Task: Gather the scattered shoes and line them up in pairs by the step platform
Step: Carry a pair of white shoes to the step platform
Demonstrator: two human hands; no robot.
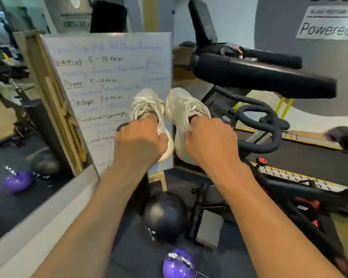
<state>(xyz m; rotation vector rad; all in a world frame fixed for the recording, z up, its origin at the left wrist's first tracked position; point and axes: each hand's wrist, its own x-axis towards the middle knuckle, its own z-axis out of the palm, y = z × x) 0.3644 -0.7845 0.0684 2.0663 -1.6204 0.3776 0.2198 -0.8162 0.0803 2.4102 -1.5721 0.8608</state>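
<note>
Two pale grey-white sneakers with white laces are held up side by side in the air, toes pointing away from me. My left hand [140,140] grips the left sneaker [147,106] at its heel opening, fingers tucked inside the collar. My right hand [211,141] grips the right sneaker [186,108] the same way; this one has an orange mark near the toe. The two shoes touch along their inner sides. No step platform is in view.
A whiteboard [109,77] with a workout list leans against the wall mirror [18,117] right behind the shoes. An exercise bike [259,77] with black handlebars stands to the right. On the dark floor below lie a black ball [165,215] and a purple kettlebell [178,264].
</note>
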